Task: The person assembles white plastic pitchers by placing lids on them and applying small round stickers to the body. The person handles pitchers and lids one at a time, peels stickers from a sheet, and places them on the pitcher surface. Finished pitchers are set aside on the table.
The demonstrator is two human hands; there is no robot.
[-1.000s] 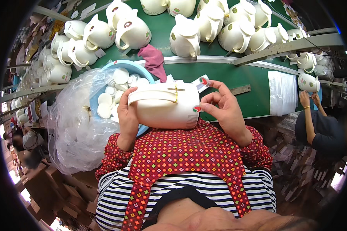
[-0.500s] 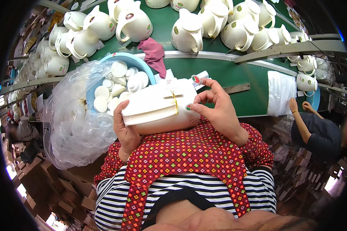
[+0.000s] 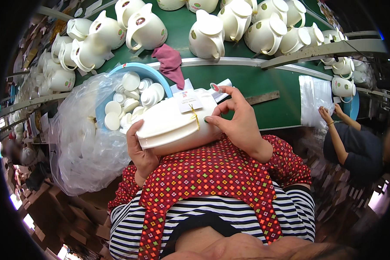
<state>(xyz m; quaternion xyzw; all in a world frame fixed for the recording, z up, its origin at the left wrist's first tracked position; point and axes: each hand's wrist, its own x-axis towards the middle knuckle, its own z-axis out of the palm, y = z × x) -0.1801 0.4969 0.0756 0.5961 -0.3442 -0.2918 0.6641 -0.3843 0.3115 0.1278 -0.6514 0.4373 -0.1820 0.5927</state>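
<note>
A cream-white plastic jug (image 3: 173, 123) lies tilted against my apron, in front of the green table. My left hand (image 3: 141, 151) is closed round its left end, thumb on top. A printed paper tag (image 3: 188, 99) is tied to the jug with a yellow tie (image 3: 196, 116). My right hand (image 3: 242, 123) is at the jug's right end, thumb tip against its side. On the right index fingertip sits a small round red-and-white sticker (image 3: 215, 87). A dark bit shows under the thumb tip; most of it is hidden.
A blue basin (image 3: 156, 73) of white round lids (image 3: 131, 81) stands left, with a clear plastic bag (image 3: 84, 143) over its side. Several jugs (image 3: 206, 34) line the table's far side. Near are a purple cloth (image 3: 170, 63) and metal strip (image 3: 264, 98). A co-worker (image 3: 355, 145) handles plastic bags (image 3: 315, 102).
The jug has tilted a little, its right end higher, and the tag now shows more fully. My right thumb has pressed onto the jug's side; the sticker under it is now mostly hidden.
</note>
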